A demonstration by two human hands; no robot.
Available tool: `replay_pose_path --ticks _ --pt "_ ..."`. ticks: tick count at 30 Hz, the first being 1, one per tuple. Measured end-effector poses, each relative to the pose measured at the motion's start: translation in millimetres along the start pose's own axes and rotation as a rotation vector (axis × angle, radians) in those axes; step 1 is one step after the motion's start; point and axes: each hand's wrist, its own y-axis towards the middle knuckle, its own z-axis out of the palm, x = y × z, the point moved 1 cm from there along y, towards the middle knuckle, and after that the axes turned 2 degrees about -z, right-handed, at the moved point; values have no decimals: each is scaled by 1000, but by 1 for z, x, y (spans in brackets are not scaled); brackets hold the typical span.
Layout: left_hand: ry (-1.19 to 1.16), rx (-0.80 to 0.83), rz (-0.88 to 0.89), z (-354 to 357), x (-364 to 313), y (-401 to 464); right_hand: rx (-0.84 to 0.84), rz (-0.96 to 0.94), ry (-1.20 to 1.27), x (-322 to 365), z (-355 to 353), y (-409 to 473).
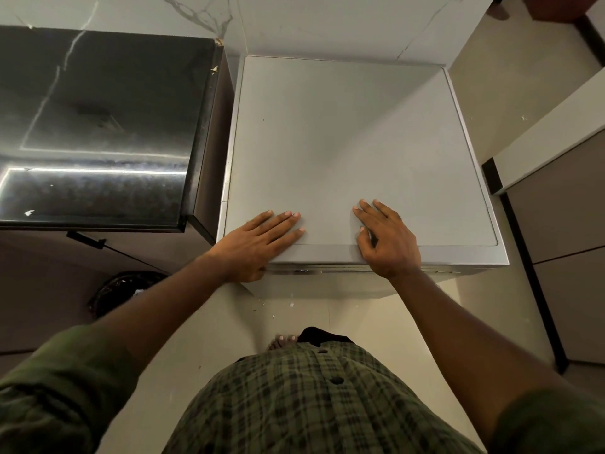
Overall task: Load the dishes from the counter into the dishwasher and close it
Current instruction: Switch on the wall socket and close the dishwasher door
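The grey dishwasher stands below me, seen from above, with its flat top bare and its door shut at the front edge. My left hand lies flat on the top's near left part, fingers spread and thumb hanging over the front edge. My right hand rests on the top's near right part, fingers apart, palm over the front edge. Neither hand holds anything. The black glossy counter to the left carries no dishes in view.
A dark round bin sits on the floor under the counter at the left. Grey cabinet fronts stand at the right. My foot and green checked shirt are on the pale floor right in front of the dishwasher.
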Motion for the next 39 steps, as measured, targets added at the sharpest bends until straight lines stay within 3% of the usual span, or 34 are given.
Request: replay_pose_path --ticks 10,18,39 --pt "-32 -110 -236 12 -12 -21 -17 35 39 -1 -1 -1" --pt "-11 -74 -317 13 -25 -21 -22 35 51 -1 -1 -2" --pt "12 -86 -323 14 -22 -22 -20 68 59 3 -4 -3"
